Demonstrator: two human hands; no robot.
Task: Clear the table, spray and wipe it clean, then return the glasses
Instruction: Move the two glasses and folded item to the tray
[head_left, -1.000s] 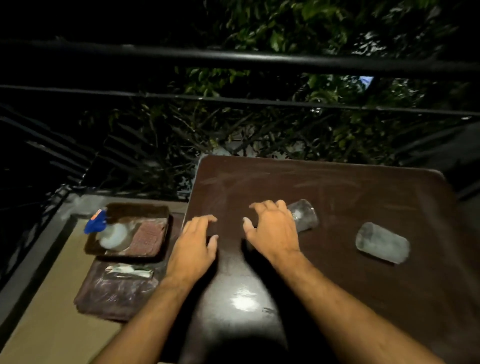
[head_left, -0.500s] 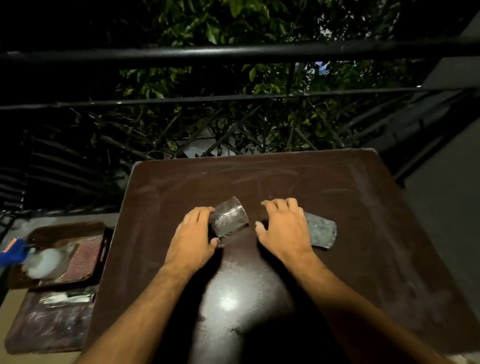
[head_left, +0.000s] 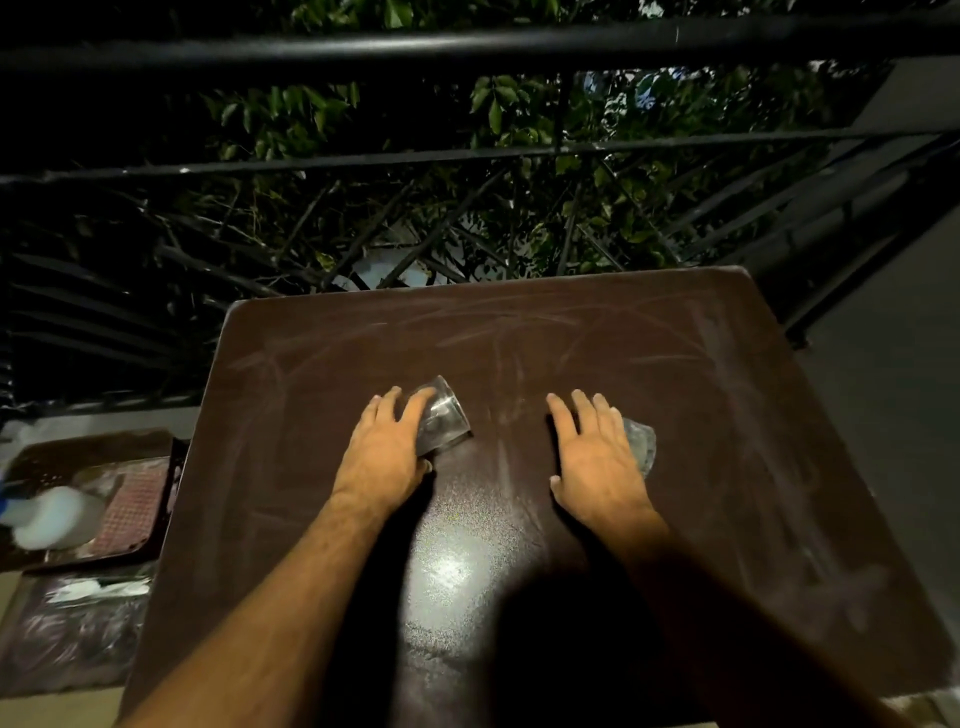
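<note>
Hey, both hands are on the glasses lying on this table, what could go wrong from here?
1. Both glasses lie on their sides. The left hand only partly covers the clear glass, so it might roll away before the grip closes.
2. The right hand hides most of the second glass, so it is hard to judge the hold; a loose hold could drop it.
3. The table stands against an open railing; a glass rolling off the far edge could fall through.

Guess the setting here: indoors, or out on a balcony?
Most likely a balcony or terrace at night. A dark metal railing runs just past the brown table, leafy branches show beyond it in the dark, and bare floor lies beside the table.
</note>
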